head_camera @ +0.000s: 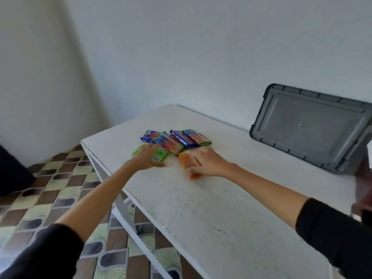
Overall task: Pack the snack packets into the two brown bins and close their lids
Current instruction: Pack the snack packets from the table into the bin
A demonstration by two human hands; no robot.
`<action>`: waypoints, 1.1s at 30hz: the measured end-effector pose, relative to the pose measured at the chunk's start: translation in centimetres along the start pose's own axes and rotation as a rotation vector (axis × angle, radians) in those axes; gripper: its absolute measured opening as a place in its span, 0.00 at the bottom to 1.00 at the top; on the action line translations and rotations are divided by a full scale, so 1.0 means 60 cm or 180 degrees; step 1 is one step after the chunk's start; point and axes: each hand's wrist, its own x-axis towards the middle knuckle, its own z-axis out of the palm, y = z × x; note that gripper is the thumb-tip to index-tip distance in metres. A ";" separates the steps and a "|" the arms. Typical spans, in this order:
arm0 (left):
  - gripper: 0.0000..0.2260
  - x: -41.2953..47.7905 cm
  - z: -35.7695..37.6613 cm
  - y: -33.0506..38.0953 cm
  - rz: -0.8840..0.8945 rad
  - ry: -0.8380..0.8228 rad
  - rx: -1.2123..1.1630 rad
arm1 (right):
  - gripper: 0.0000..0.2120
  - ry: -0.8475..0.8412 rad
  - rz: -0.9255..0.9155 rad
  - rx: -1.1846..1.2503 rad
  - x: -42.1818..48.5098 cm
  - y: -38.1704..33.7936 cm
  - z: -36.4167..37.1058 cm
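A white table (201, 208) with a worn, scratched top is observed, set against a pale wall (181, 47). A cluster of snack packets (177, 140) is found lying flat on the far left part of the table top, the packets touching or overlapping one another. Two blue packets (150, 135) and two red-and-green packets (171, 146) are noted on the far side of the cluster.

The left hand (148, 156) is laid flat on a green packet (160, 156) at the near left of the cluster, with the fingers extended and the thumb spread; nothing is gripped.

The right hand (207, 163) is placed on an orange packet (187, 161) at the near right of the cluster. The packet is gripped, with the fingers curled over its far edge and the thumb at its near end. Motion blur is present here.

A grey lid (310, 125) is seen at the far right of the table, tilted, its inner face turned towards the camera. A blurred brownish shape (364, 186) is recorded at the right edge; it cannot be identified.

A patterned tile floor (50, 188) is visible to the left of the table.
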 end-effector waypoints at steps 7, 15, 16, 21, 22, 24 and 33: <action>0.33 0.021 -0.013 -0.050 0.0244 -0.0223 0.0680 | 0.28 -0.0514 0.0305 -0.0078 0.021 -0.004 0.069; 0.44 -0.019 -0.021 -0.035 0.0145 0.0116 0.0406 | 0.49 -0.1678 -0.0053 -0.0451 -0.034 0.043 0.017; 0.50 -0.027 -0.016 -0.028 0.0168 0.0038 0.0166 | 0.47 -0.1646 -0.0053 -0.0415 -0.039 0.042 0.023; 0.33 -0.030 0.024 0.005 -0.0344 0.0021 -0.0070 | 0.32 -0.0632 -0.0190 -0.0005 -0.033 0.011 0.057; 0.30 -0.029 0.029 0.011 -0.0406 0.0084 -0.0067 | 0.30 -0.0537 -0.0207 -0.0066 -0.033 0.006 0.062; 0.26 -0.031 0.032 0.021 -0.0446 0.0253 -0.0134 | 0.29 -0.0415 -0.0189 -0.0108 -0.034 0.002 0.066; 0.23 -0.032 -0.030 0.129 0.0074 0.0427 -0.0593 | 0.28 -0.0002 -0.0132 0.0375 -0.102 0.041 -0.028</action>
